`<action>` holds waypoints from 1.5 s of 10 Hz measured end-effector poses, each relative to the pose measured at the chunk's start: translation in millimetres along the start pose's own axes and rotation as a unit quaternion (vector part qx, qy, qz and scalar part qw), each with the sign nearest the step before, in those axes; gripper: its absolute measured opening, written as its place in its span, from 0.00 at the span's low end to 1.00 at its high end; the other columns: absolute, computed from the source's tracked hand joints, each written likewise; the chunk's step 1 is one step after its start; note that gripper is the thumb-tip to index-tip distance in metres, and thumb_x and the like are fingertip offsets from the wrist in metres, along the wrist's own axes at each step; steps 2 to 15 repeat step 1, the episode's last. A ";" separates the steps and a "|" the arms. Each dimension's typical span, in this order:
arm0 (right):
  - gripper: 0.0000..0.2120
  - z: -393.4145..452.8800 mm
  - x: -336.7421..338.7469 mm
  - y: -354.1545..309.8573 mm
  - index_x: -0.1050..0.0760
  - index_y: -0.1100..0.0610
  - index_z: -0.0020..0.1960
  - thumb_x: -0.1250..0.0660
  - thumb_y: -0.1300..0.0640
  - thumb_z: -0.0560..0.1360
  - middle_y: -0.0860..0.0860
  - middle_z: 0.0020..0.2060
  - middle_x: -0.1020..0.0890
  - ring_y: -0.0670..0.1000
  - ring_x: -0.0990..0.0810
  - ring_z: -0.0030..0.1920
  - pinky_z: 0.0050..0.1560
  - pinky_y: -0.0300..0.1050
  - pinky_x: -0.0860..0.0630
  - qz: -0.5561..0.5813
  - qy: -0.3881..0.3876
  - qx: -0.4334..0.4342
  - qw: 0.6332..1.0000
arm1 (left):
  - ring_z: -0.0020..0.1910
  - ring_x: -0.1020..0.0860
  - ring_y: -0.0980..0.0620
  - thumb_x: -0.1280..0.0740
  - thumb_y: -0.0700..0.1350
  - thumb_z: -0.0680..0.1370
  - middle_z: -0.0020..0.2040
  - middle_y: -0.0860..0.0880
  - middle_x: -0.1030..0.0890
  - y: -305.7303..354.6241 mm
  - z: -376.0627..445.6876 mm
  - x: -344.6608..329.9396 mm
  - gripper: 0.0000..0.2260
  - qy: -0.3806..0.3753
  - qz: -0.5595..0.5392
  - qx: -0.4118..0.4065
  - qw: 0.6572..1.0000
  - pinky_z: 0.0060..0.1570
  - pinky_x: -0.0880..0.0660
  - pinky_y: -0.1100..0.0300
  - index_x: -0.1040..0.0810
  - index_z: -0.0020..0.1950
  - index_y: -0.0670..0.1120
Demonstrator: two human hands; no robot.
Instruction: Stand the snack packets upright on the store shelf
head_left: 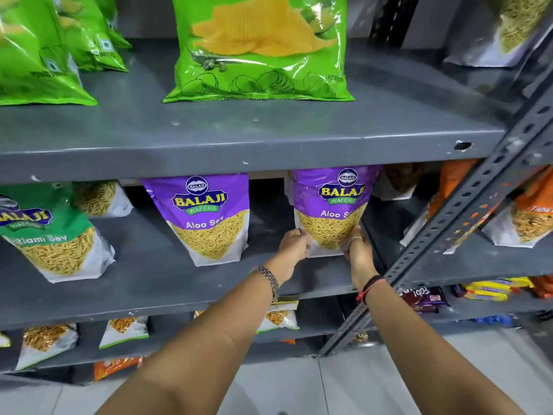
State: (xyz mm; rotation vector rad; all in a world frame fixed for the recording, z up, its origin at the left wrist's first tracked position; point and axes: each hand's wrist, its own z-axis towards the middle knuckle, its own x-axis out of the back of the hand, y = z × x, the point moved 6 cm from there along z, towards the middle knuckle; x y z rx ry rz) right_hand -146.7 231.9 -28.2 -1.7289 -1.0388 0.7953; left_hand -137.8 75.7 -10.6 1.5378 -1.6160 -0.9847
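- Forearms reach forward from below, both hands meeting at the middle shelf [167,298], near its right-hand post [466,211].
- Left hand [291,248] grasps the lower left corner of the purple Aloo Sev packet [329,211]; right hand [359,253] grasps the lower right corner. Judgement: pinching both bottom corners squares the base so the packet stands alone.
- Packet sits between the hands, base on the shelf, long axis vertical, leaning slightly, printed face outward.
- Left of the left hand, apart, a second purple packet [209,217] stands upright.
- Above the hands, a green chip bag [257,49] stands on the upper shelf.
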 end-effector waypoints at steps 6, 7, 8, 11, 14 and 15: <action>0.12 0.8 -0.4 -2.0 0.27 0.53 0.48 0.46 0.49 0.79 0.51 0.45 0.23 0.50 0.25 0.47 0.54 0.43 0.29 -0.002 -0.002 -0.006 1.000 | 0.44 0.26 0.49 0.42 0.41 0.76 0.45 0.44 0.25 -0.8 1.5 -2.8 0.06 0.000 -0.002 -0.006 1.000 0.43 0.28 0.61 0.26 0.48 0.46; 0.12 0.8 -0.4 -2.0 0.27 0.53 0.48 0.46 0.49 0.79 0.51 0.45 0.23 0.50 0.25 0.47 0.54 0.43 0.29 -0.002 -0.002 -0.006 1.000 | 0.44 0.26 0.49 0.42 0.41 0.76 0.45 0.44 0.25 -0.8 1.5 -2.8 0.06 0.000 -0.002 -0.006 1.000 0.43 0.28 0.61 0.26 0.48 0.46; 0.12 0.8 -0.4 -2.0 0.27 0.53 0.48 0.46 0.49 0.79 0.51 0.45 0.23 0.50 0.25 0.47 0.54 0.43 0.29 -0.002 -0.002 -0.006 1.000 | 0.44 0.26 0.49 0.42 0.41 0.76 0.45 0.44 0.25 -0.8 1.5 -2.8 0.06 0.000 -0.002 -0.006 1.000 0.43 0.28 0.61 0.26 0.48 0.46; 0.12 0.8 -0.4 -2.0 0.27 0.53 0.48 0.46 0.49 0.79 0.51 0.45 0.23 0.50 0.25 0.47 0.54 0.43 0.29 -0.002 -0.002 -0.006 1.000 | 0.44 0.26 0.49 0.42 0.41 0.76 0.45 0.44 0.25 -0.8 1.5 -2.8 0.06 0.000 -0.002 -0.006 1.000 0.43 0.28 0.61 0.26 0.48 0.46; 0.12 0.8 -0.4 -2.0 0.27 0.53 0.48 0.46 0.49 0.79 0.51 0.45 0.23 0.50 0.25 0.47 0.54 0.43 0.29 -0.002 -0.002 -0.006 1.000 | 0.44 0.26 0.49 0.42 0.41 0.76 0.45 0.44 0.25 -0.8 1.5 -2.8 0.06 0.000 -0.002 -0.006 1.000 0.43 0.28 0.61 0.26 0.48 0.46; 0.12 0.8 -0.4 -2.0 0.27 0.53 0.48 0.46 0.49 0.79 0.51 0.45 0.23 0.50 0.25 0.47 0.54 0.43 0.29 -0.002 -0.002 -0.006 1.000 | 0.44 0.26 0.49 0.42 0.41 0.76 0.45 0.44 0.25 -0.8 1.5 -2.8 0.06 0.000 -0.002 -0.006 1.000 0.43 0.28 0.61 0.26 0.48 0.46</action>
